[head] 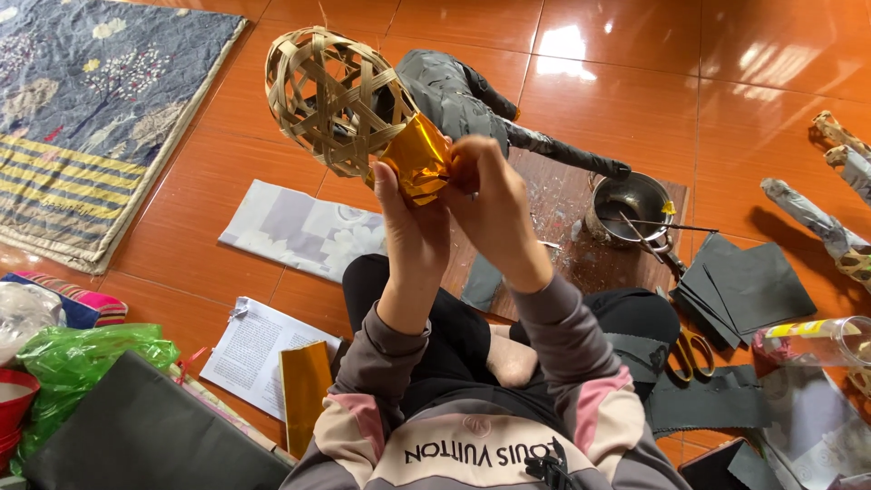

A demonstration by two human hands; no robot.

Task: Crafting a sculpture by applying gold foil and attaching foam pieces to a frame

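Above my lap, I pinch the gold foil between my left hand and right hand, both closed tight on it. To do this well, I judge I must keep the foil taut and smooth against the woven bamboo ball. That ball sits just past my fingertips, up-left of the grip, touching the foil.

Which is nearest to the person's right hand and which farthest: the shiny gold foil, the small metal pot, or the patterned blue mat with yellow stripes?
From the right hand:
1. Shiny gold foil, touching its fingers, on the woven bamboo ball.
2. Small metal pot, on the floor to the right.
3. Patterned blue mat with yellow stripes, far left.
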